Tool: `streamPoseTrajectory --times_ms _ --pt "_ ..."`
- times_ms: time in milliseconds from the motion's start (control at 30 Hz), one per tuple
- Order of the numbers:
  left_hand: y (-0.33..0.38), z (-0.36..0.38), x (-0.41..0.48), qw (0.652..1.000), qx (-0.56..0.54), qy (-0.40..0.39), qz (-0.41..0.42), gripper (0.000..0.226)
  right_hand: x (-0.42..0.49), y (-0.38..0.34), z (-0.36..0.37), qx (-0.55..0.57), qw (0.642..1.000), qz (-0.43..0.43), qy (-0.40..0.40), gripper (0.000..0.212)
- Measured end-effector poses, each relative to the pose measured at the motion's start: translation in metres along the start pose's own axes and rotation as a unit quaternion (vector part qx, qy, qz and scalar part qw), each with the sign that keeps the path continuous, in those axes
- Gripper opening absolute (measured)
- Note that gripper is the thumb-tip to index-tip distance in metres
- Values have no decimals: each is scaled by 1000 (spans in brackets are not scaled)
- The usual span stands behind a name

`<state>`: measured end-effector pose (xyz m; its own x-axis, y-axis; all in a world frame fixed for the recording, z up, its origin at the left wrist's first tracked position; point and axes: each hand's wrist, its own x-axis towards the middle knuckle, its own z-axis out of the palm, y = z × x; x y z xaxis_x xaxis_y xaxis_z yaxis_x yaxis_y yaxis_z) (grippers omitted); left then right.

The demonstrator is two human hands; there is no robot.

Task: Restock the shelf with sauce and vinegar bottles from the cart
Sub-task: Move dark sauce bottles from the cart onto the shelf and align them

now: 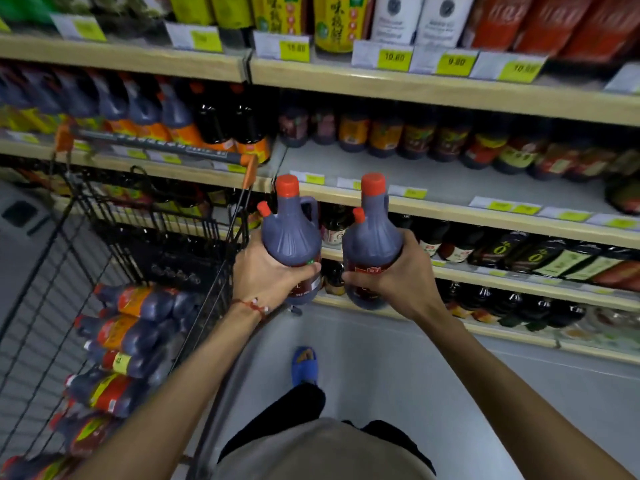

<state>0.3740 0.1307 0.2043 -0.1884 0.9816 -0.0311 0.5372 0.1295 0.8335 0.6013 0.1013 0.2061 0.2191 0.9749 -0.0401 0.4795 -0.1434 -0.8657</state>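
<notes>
Two jugs mid-transfer: left hand (266, 277) grips left sauce jug (291, 237), right hand (398, 275) grips right sauce jug (372, 245), both upright before part-bare shelf (398, 169). Cart (156, 147) holds many bottles (135, 336); most work likely remains.

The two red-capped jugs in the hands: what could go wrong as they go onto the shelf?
1. The left hand and the right hand each grip one jug low on its body, so the left jug or the right jug may tip or slip.
2. The small bottles at the back of the half-bare shelf could be knocked over if the jugs are pushed in deep.
</notes>
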Motion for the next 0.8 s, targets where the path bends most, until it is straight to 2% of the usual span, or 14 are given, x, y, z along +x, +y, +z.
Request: streamPoseTrajectory --times_ms 167,233,333,400,567,800 --pt "11 18 65 999 -12 -26 33 76 51 -6 6 6 999 2 34 91" --pt "16 22 91 998 11 -34 43 74 69 -13 10 10 999 1 49 88" --pt "20 22 128 993 82 -30 82 88 100 -21 18 10 998 -3 61 86" --pt "17 24 153 989 97 -30 109 86 119 -26 24 14 998 2 67 87" --pt "13 36 192 991 37 -29 129 77 150 -28 38 30 996 4 87 87" --pt "15 53 223 989 -58 12 133 84 165 -25 43 24 996 -30 76 94"
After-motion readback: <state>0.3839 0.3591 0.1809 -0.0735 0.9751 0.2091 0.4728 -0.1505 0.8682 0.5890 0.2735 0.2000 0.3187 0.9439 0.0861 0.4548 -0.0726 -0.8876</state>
